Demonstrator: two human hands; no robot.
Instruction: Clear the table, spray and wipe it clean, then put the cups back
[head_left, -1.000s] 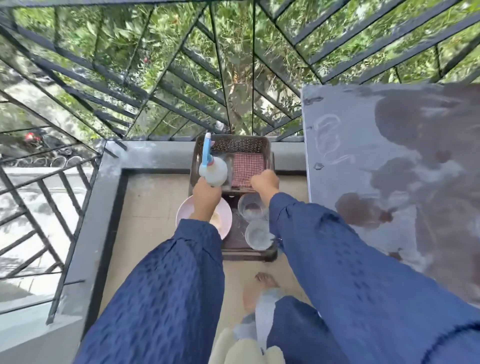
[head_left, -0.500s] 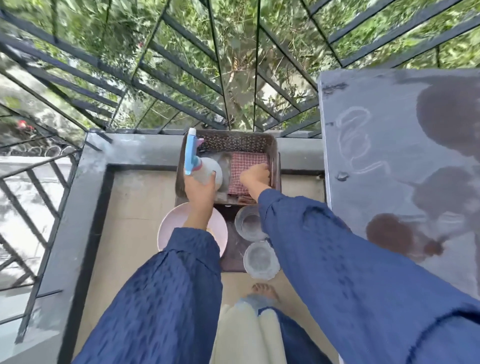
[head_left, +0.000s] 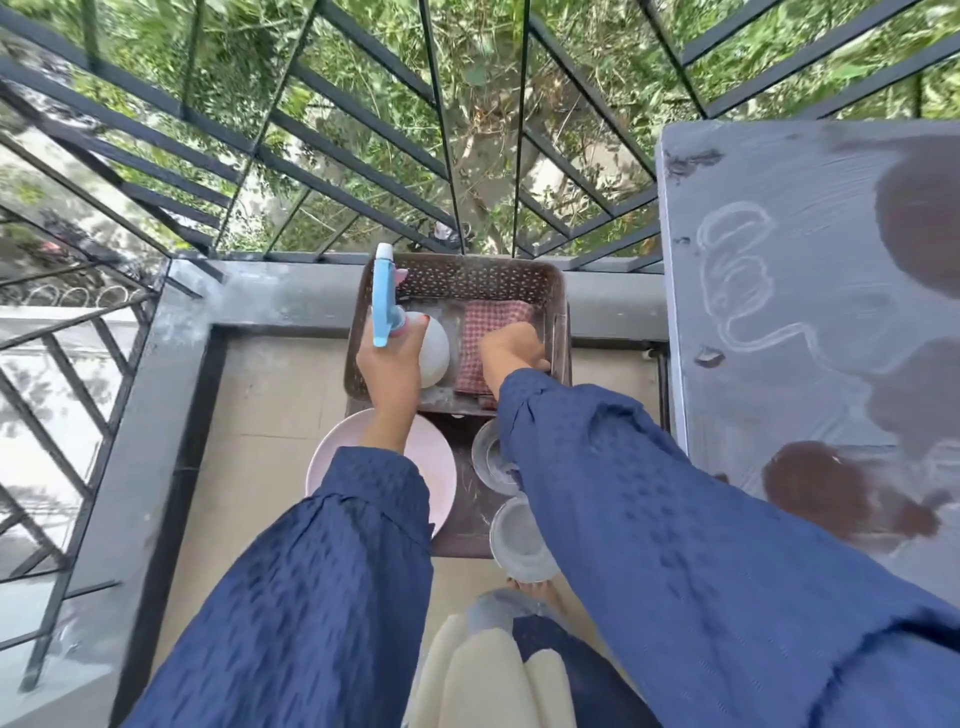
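Mid-frame, the left hand (head_left: 387, 374) grips a rounded translucent spray bottle (head_left: 435, 353); the right hand (head_left: 511, 349) pinches checked cloth (head_left: 491, 322) in a perforated basket (head_left: 457, 276).

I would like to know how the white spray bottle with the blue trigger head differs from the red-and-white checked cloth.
The white, blue-headed spray bottle is rigid and gripped in the left hand; the red-and-white checked cloth is soft and lies flat in the brown perforated basket. The bottle is plain-coloured; the cloth is patterned. The right hand curls its fingers onto the cloth, not yet raised. Both are at the basket.
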